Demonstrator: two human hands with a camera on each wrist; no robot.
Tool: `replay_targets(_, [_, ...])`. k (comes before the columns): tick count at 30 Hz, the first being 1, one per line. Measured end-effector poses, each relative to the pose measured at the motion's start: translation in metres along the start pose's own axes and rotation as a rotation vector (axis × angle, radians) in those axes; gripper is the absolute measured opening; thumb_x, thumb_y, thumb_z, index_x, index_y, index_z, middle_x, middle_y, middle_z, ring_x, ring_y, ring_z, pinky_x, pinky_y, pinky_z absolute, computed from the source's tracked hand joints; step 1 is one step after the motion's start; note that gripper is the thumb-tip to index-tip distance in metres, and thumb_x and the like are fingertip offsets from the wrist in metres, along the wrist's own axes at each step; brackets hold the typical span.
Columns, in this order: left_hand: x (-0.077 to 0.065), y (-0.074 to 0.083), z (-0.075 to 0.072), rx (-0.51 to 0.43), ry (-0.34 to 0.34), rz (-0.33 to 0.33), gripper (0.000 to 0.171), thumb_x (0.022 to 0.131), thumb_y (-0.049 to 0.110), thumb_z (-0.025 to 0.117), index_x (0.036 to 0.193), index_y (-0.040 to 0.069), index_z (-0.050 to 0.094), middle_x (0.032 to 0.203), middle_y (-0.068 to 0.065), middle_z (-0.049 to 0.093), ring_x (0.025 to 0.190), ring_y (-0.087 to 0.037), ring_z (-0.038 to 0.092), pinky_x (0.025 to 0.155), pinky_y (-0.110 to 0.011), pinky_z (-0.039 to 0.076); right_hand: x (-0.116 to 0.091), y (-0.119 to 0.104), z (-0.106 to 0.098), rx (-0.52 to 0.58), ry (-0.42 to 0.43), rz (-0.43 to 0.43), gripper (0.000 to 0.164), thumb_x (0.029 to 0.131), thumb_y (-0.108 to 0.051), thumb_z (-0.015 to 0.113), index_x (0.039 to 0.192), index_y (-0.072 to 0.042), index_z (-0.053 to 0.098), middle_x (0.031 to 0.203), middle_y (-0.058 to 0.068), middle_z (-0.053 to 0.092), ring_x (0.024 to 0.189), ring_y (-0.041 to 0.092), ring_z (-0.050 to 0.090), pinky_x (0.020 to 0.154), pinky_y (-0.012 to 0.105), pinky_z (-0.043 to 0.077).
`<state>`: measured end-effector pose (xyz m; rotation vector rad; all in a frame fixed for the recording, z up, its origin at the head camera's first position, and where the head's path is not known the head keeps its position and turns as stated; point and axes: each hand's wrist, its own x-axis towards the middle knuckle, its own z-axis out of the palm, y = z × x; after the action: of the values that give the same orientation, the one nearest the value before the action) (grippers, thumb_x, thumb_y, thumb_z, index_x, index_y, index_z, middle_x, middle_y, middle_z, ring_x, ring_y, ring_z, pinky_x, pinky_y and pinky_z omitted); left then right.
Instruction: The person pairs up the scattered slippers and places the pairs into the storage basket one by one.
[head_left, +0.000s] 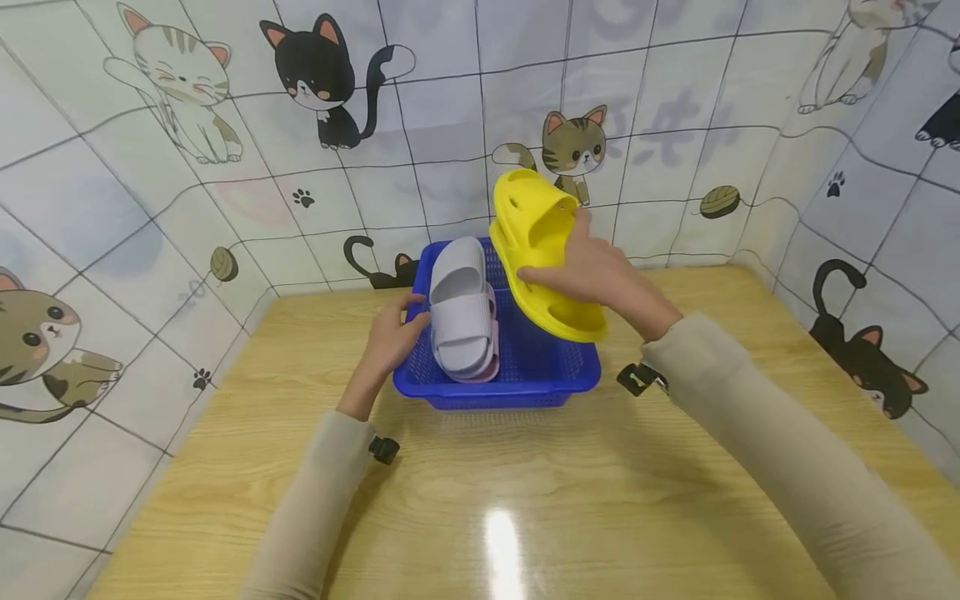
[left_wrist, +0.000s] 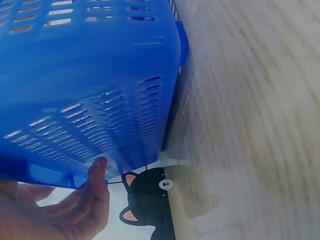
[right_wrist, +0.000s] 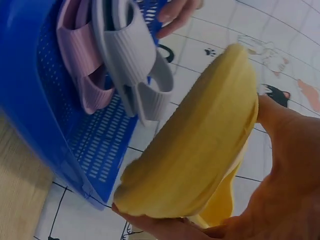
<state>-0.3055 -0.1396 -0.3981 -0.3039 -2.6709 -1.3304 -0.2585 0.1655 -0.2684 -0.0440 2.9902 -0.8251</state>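
My right hand (head_left: pixel 600 268) grips a yellow clog (head_left: pixel 521 198) above the right half of a blue plastic basket (head_left: pixel 497 389), with its toe towards the wall. Another yellow edge shows along its left side. In the right wrist view the thick sole of the clog (right_wrist: pixel 200 135) faces the camera, fingers and thumb round its far side. My left hand (head_left: pixel 390 337) holds the basket's left rim; in the left wrist view its fingers (left_wrist: pixel 99 190) lie against the outside of the slotted wall. Light grey slippers (head_left: pixel 459 321) lie stacked in the basket's left half, over pink slippers (right_wrist: pixel 82 52).
The basket stands on a light wooden table (head_left: pixel 450 492), near its back edge. Behind and to both sides rise white tile-patterned walls (head_left: pixel 442 100) with cartoon cats. A black clip (head_left: pixel 385 450) hangs at the left cuff and another black clip (head_left: pixel 637 379) at the right.
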Motion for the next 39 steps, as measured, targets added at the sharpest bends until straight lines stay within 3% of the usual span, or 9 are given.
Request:
replay_targets(2, [0.000,-0.001,0.000,0.001,0.008,0.000,0.044,0.098,0.025,0.060,0.136,0.004,0.062,0.141,-0.022,0.061,0.136,-0.039,0.054,0.113,-0.056,0.043,0.007,-0.005,0.003,-0.013,-0.053,0.009,0.127,0.083,-0.070,0.067,0.162,-0.017,-0.018,0.108,0.024,0.064,0.090,0.036,0.068,0.068,0.039,0.056])
replay_targets(5, [-0.001,-0.001,-0.001,0.000,0.004,-0.006,0.044,0.099,0.027,0.060,0.136,0.004,0.062,0.141,-0.022,0.061,0.137,-0.039,0.053,0.115,-0.056,0.042,0.015,-0.013,0.008,-0.069,-0.118,0.014,0.124,0.088,-0.068,0.064,0.161,-0.024,-0.027,0.104,0.024,0.067,0.085,0.033,0.068,0.064,0.037,0.057])
replay_targets(11, [-0.003,0.000,-0.002,-0.007,0.004,-0.023,0.045,0.100,0.029,0.059,0.137,0.005,0.061,0.141,-0.022,0.060,0.137,-0.039,0.052,0.114,-0.057,0.040,0.027,-0.026,0.023,-0.196,-0.141,0.013,0.115,0.092,-0.064,0.060,0.165,-0.018,-0.016,0.110,0.026,0.065,0.096,0.037,0.061,0.080,0.040,0.053])
replay_targets(16, [-0.002,-0.001,-0.001,-0.004,0.000,-0.028,0.044,0.101,0.030,0.059,0.137,0.006,0.061,0.141,-0.022,0.060,0.138,-0.039,0.052,0.115,-0.057,0.040,0.031,-0.030,0.038,-0.243,-0.163,0.057,0.115,0.091,-0.067,0.060,0.166,-0.017,-0.011,0.123,0.031,0.062,0.105,0.039,0.059,0.081,0.042,0.054])
replay_targets(23, [-0.003,0.001,-0.003,-0.016,0.005,-0.024,0.044,0.100,0.031,0.060,0.136,0.007,0.061,0.140,-0.023,0.060,0.136,-0.040,0.052,0.113,-0.058,0.041,0.031,-0.038,0.064,-0.335,-0.123,0.042,0.114,0.090,-0.065,0.065,0.167,-0.020,-0.005,0.146,0.043,0.038,0.127,0.048,0.050,0.098,0.051,0.054])
replay_targets(31, [-0.004,0.003,-0.002,-0.001,-0.007,-0.039,0.045,0.100,0.031,0.059,0.138,0.006,0.059,0.141,-0.025,0.059,0.136,-0.042,0.053,0.112,-0.059,0.042,0.035,-0.029,0.069,-0.270,-0.228,0.109,0.122,0.088,-0.066,0.068,0.166,-0.020,-0.013,0.156,0.041,0.029,0.135,0.048,0.045,0.104,0.055,0.050])
replay_targets(35, [-0.003,0.004,0.000,-0.002,-0.013,-0.033,0.045,0.099,0.031,0.060,0.137,0.007,0.059,0.140,-0.024,0.060,0.134,-0.042,0.054,0.111,-0.058,0.043,0.036,-0.028,0.068,-0.265,-0.282,0.152,0.124,0.086,-0.065,0.071,0.166,-0.022,-0.013,0.158,0.042,0.025,0.140,0.048,0.040,0.109,0.058,0.047])
replay_targets(39, [-0.002,0.006,0.001,-0.010,-0.017,-0.045,0.046,0.099,0.032,0.060,0.138,0.008,0.059,0.140,-0.023,0.060,0.134,-0.041,0.054,0.111,-0.059,0.043,0.038,-0.029,0.067,-0.299,-0.343,0.143,0.128,0.082,-0.061,0.079,0.166,-0.020,-0.010,0.158,0.040,0.027,0.146,0.049,0.035,0.114,0.062,0.043])
